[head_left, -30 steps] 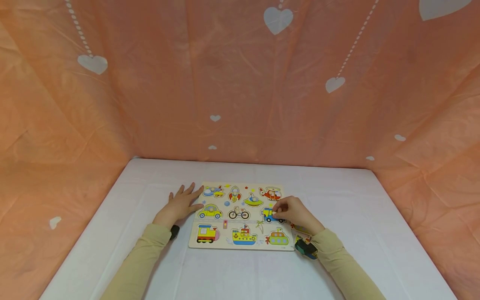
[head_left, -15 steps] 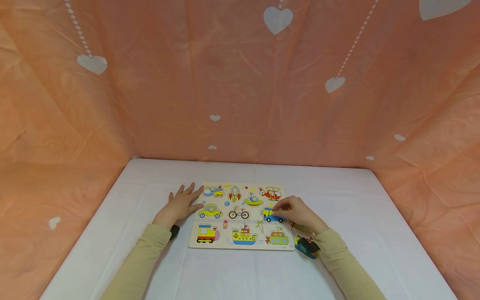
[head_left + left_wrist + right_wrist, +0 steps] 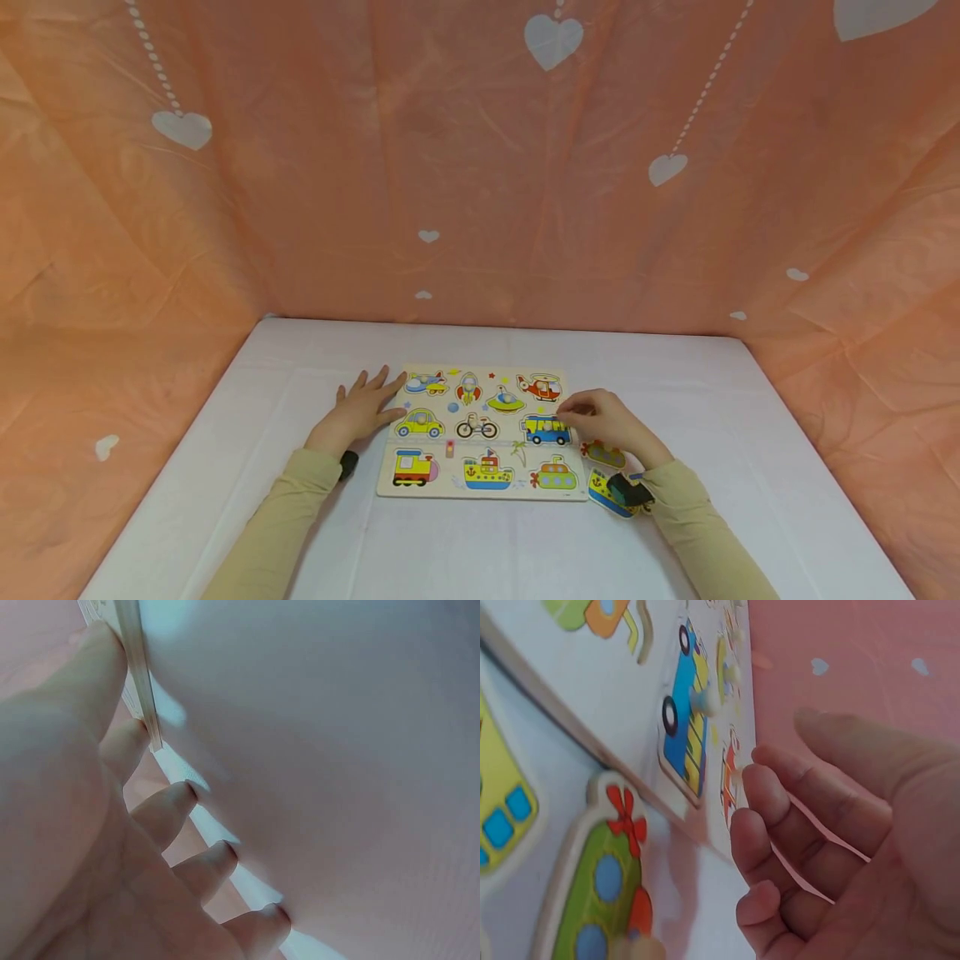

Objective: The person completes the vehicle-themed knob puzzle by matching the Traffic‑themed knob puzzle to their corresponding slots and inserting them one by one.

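A wooden peg puzzle board [image 3: 450, 477] with vehicle shapes lies flat on the table. My left hand [image 3: 356, 414] rests at its left edge with spread fingers, and in the left wrist view the thumb [image 3: 94, 667] and index finger touch the board's side. A blue and yellow bus piece [image 3: 547, 431] sits in the middle row at the right, its knob uncovered. Just right of the bus is my right hand [image 3: 609, 421], loosely bent, with nothing between its fingers. In the right wrist view the fingertips are apart from the bus piece [image 3: 682, 712].
Right of the board, a green submarine piece [image 3: 603, 454] and a ship piece [image 3: 609, 493] lie on the white table [image 3: 480, 550]. The right wrist's dark camera [image 3: 628, 492] partly covers the ship. A car [image 3: 420, 422], bicycle [image 3: 477, 426] and helicopter [image 3: 542, 387] fill other board places.
My right fingers have let go of the bus piece's knob and moved slightly right, uncovering the whole bus. More of the loose submarine and ship pieces shows. My left hand has stayed put.
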